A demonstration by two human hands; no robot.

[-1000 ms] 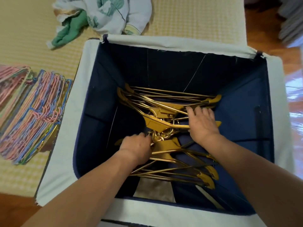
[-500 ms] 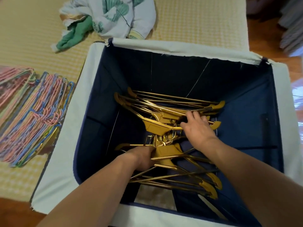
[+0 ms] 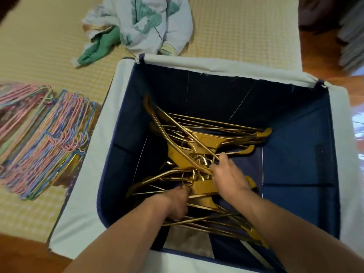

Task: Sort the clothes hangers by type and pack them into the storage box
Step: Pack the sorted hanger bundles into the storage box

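Note:
The storage box (image 3: 216, 66), navy inside with a white rim, stands open on the mat. Two bundles of gold hangers lie in it with their hooks meeting in the middle. The far bundle (image 3: 199, 135) lies slanted, its left end raised toward the box's far left. My left hand (image 3: 175, 201) grips the near bundle (image 3: 203, 189) at its left side. My right hand (image 3: 228, 173) is at the centre, fingers curled round a thin arm of the far bundle. A pile of pink, blue and green wire hangers (image 3: 49, 138) lies on the mat left of the box.
Crumpled white and green clothes (image 3: 141, 26) lie on the yellow checked mat (image 3: 236, 26) just behind the box. Wooden floor (image 3: 23, 253) shows at the bottom left and at the right. The right half of the box's bottom (image 3: 295, 154) holds no hangers.
My right hand slid from the far bundle's right arm back to the centre and curled round a hanger arm. The far bundle swung, its left end rising. My left hand stayed on the near bundle.

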